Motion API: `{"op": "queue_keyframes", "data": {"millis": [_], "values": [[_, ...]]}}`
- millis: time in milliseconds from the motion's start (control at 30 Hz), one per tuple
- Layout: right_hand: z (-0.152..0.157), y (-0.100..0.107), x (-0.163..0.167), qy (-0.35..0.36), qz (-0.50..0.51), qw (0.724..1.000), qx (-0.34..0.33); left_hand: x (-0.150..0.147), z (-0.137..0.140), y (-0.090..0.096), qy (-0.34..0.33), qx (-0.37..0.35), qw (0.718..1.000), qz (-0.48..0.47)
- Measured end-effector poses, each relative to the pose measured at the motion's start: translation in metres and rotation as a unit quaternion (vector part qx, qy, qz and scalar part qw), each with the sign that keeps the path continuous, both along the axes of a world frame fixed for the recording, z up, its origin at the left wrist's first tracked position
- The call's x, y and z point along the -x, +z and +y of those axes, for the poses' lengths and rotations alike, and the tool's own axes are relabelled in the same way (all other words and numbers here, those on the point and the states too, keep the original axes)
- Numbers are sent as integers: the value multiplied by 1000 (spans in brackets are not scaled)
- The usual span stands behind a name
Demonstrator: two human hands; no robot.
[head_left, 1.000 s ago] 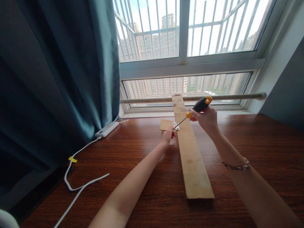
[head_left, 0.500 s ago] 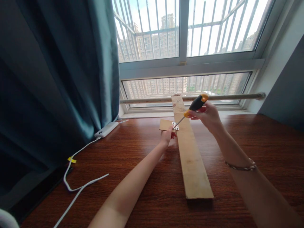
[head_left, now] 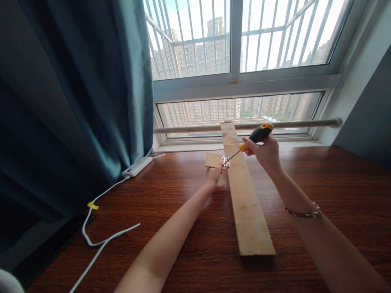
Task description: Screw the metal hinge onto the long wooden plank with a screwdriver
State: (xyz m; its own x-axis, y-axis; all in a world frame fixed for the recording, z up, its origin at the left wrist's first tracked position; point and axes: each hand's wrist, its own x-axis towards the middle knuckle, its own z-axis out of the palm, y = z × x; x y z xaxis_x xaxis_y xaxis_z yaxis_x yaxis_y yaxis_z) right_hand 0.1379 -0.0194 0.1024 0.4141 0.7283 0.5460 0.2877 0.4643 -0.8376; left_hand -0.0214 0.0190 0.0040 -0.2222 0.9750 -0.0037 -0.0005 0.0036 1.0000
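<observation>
My right hand [head_left: 265,152] is closed on the black and yellow handle of a screwdriver [head_left: 258,136]. The shaft slants down to the left, its tip at a metal hinge [head_left: 225,161]. That hinge lies across the seam between a long wooden board [head_left: 247,203] and a small wooden piece [head_left: 213,160] on its left. My left hand [head_left: 214,174] grips the near edge of the small piece, fingertips close to the hinge and the screwdriver tip. Some of its fingers are hidden beneath the wood. Whether a screw sits under the tip is too small to tell.
The dark red-brown wooden table [head_left: 183,252] carries a white power bank [head_left: 137,167] with a white cable [head_left: 87,232] on the left. A blue curtain [head_left: 122,81] hangs there. Behind the table are a metal rail [head_left: 290,124] and a barred window; the board's far end reaches the rail.
The screwdriver handle has tipped slightly right and lower, and my right hand has turned with it. My left hand and the wood stay nearly in place.
</observation>
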Motion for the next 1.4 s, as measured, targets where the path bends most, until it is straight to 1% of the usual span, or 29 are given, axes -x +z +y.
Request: {"op": "queue_keyframes", "data": {"millis": [67, 133, 200, 300, 367, 400, 433, 467, 533, 600, 667, 767, 833, 900, 1000, 1033, 1067, 1133, 1233, 1300, 1333, 1400], "values": [[0, 2, 0, 16, 13, 1000, 9, -1, 0, -1, -4, 1, 1000, 4], [-2, 5, 0, 55, 33, 998, 23, -1, 1, -2, -8, 4, 1000, 2], [-7, 11, -2, 110, 60, 991, 40, -2, 1, -3, -10, 5, 1000, -3], [-15, 19, -5, 210, 97, 971, 52, -2, 1, -4, -10, 4, 1000, -16], [-17, 22, -7, 252, 101, 961, 53, -2, 2, -6, -10, 5, 1000, -28], [-18, 22, -6, 252, 95, 962, 52, -2, 3, -6, -12, 5, 999, -34], [-17, 21, -6, 232, 84, 968, 49, -2, 3, -7, -14, 4, 999, -39], [-16, 19, -4, 192, 67, 978, 43, -2, 3, -7, -15, 4, 999, -42], [-12, 14, -1, 83, 24, 996, 26, -2, 3, -8, -15, 4, 999, -46], [-9, 9, 2, -8, -14, 1000, 12, -2, 3, -8, -13, 6, 999, -49], [-7, 6, 4, -38, -30, 999, 11, -2, 3, -8, -14, 10, 998, -52], [-5, 5, 3, -32, -16, 999, 22, -2, 3, -8, -13, 15, 998, -55], [-5, 8, 0, 4, 10, 1000, 23, -3, 3, -8, -11, 17, 998, -57], [-7, 11, -2, 80, 43, 996, 14, -3, 3, -9, -11, 17, 998, -60], [-11, 15, 0, 209, 86, 974, 1, -3, 2, -8, -12, 16, 998, -64], [-12, 16, 1, 231, 95, 968, -5, -3, 2, -8, -12, 17, 998, -64], [-13, 16, 2, 239, 100, 966, -10, -3, 2, -8, -11, 18, 998, -64], [-13, 13, 5, 216, 97, 971, -14, -3, 2, -8, -9, 19, 998, -64], [-8, 8, 7, 121, 60, 991, -8, -3, 2, -8, -10, 15, 998, -67], [-5, 6, 7, 71, 40, 997, -17, -3, 2, -9, -11, 15, 997, -70], [-4, 6, 6, 66, 40, 997, -26, -4, 2, -10, -10, 16, 997, -73], [-4, 8, 5, 103, 50, 993, -38, -4, 3, -10, -8, 19, 997, -80]]}}
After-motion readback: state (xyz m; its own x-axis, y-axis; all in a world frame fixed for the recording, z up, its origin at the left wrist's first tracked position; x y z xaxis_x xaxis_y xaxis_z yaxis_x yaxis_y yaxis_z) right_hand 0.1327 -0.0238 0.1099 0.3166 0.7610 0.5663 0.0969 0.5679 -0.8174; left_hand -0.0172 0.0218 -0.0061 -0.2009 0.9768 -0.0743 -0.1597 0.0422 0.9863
